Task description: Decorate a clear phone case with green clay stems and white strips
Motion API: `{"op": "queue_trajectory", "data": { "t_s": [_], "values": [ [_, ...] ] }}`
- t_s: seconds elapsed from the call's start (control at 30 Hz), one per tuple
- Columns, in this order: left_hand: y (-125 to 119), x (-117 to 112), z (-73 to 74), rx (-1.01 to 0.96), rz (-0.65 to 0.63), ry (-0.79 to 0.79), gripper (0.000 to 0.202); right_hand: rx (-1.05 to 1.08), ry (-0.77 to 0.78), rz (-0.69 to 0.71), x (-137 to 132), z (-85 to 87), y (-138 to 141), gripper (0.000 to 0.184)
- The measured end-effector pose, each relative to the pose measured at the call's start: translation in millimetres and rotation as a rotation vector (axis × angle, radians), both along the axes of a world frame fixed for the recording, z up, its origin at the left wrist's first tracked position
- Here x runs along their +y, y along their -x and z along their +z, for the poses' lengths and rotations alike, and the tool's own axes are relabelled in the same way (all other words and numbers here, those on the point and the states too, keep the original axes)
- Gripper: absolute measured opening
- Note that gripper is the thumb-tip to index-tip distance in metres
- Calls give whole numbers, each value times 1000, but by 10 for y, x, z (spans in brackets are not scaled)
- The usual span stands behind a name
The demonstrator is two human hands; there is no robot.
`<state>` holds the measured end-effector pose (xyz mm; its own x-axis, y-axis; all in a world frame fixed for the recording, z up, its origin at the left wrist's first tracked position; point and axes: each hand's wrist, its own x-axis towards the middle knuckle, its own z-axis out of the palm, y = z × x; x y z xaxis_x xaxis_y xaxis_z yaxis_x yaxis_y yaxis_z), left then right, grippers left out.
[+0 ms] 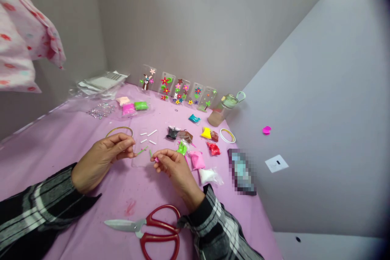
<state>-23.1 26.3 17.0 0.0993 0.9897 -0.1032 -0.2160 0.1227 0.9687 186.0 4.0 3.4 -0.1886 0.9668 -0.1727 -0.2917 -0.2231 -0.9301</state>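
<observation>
Between the thumb and fingertips of my right hand (173,170) is a small piece of pink clay (157,159). My left hand (105,158) is closed, thumb against the curled fingers; whether anything sits in that pinch I cannot make out. Beneath and between both hands lies a clear flat case (140,163), bearing several white strips (152,133) and thin green strips (142,151). Bags of light green clay (182,147), pink clay (196,159) and white clay (208,176) lie just right of my right hand.
Red-handled scissors (140,225) lie open in front. Decorated clear cases (166,85) lean on the wall. A bottle (219,114), tape roll (227,135) and blurred phone-like object (242,171) line the right side. A gold bangle (119,128) is behind my left hand.
</observation>
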Motion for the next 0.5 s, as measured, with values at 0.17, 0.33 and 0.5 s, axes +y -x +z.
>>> {"op": "queue_trajectory", "data": {
  "t_s": [0.17, 0.33, 0.5],
  "values": [
    [19, -1, -27, 64, -18, -53, 48, 5, 12, 13, -1, -3, 11, 25],
    [5, -7, -51, 104, -18, -22, 41, 3, 21, 28, 5, -14, 12, 28],
    [-36, -19, -17, 169, -17, -48, 35, -8, 20, 35, 0, -24, 18, 27]
  ]
}}
